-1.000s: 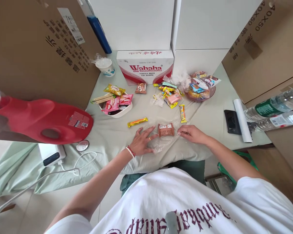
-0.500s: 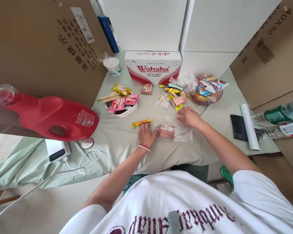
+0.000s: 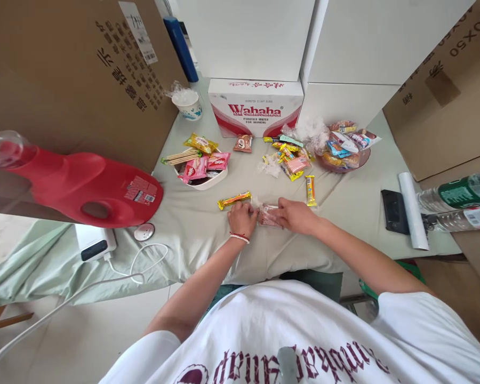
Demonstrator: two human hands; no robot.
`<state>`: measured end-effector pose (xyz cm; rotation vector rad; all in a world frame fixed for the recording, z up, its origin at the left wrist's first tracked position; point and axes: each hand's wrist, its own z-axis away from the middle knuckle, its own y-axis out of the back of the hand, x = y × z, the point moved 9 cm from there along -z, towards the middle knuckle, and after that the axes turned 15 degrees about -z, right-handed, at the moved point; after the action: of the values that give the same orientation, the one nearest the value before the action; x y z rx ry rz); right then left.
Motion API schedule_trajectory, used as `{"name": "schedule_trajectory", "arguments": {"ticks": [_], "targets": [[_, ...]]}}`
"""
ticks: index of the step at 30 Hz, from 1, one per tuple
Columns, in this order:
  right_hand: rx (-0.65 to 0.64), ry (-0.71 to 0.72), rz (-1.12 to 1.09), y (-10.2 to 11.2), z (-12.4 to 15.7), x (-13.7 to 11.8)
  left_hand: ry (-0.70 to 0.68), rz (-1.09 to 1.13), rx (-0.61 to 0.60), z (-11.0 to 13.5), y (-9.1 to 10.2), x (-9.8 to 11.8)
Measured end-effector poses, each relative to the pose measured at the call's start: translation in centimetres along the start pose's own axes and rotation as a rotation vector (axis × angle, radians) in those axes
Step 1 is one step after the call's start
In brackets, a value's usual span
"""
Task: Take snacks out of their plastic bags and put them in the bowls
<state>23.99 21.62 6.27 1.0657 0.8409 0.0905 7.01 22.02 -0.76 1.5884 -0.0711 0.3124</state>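
Observation:
A reddish-brown snack pack (image 3: 269, 215) in a clear plastic bag (image 3: 257, 202) lies on the cloth in front of me. My left hand (image 3: 242, 218) is at its left end, fingers curled against the plastic. From the right, my right hand (image 3: 298, 215) closes on the pack's right end, fingers pinched over the plastic and covering part of it. Just beyond my left fingers lies a yellow-wrapped snack bar (image 3: 234, 200). Another yellow-orange bar (image 3: 311, 191) stands apart, past my right wrist.
A white bowl (image 3: 208, 184) holds pink packets and sticks. Yellow packets (image 3: 290, 156) are piled near a snack-filled bowl (image 3: 346, 170). Behind stands a Wahaha box (image 3: 256, 109). A red jug (image 3: 116, 186) is at left; bottles (image 3: 460, 189) and a white roll (image 3: 413, 210) at right.
My right hand has moved left and toward me onto the snack pack. The plastic spread to the right is now gathered in. A yellow-orange bar shows where that hand was.

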Motion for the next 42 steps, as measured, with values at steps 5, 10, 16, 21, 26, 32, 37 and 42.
{"name": "schedule_trajectory", "arguments": {"ticks": [5,10,16,21,26,32,37,42], "targets": [[-0.012,-0.012,0.031,-3.4,1.5,0.7,0.004,0.359,0.097,0.1,1.1,-1.5],[0.06,0.035,0.033,-4.3,1.1,0.7,-0.074,0.452,0.027,0.6,1.7,-0.3],[0.163,0.19,-0.03,-4.5,1.7,-0.2,-0.311,0.401,0.007,2.8,2.5,6.6],[0.422,0.103,-0.287,-2.4,4.9,2.9,-0.537,-0.047,0.06,5.6,1.9,8.9],[0.582,-0.411,-0.051,-1.4,9.0,6.6,-0.604,-0.218,0.084,6.9,0.6,8.4],[0.402,-0.44,-0.247,0.4,7.4,6.2,-0.605,-0.201,0.101,7.2,0.4,8.1],[0.48,-0.229,-0.224,3.1,-0.5,2.4,-0.644,-0.191,0.091,7.3,0.6,9.0],[0.267,-0.089,-0.218,-1.1,-4.8,-0.5,-0.704,-0.118,0.067,6.0,1.6,8.0]]}}
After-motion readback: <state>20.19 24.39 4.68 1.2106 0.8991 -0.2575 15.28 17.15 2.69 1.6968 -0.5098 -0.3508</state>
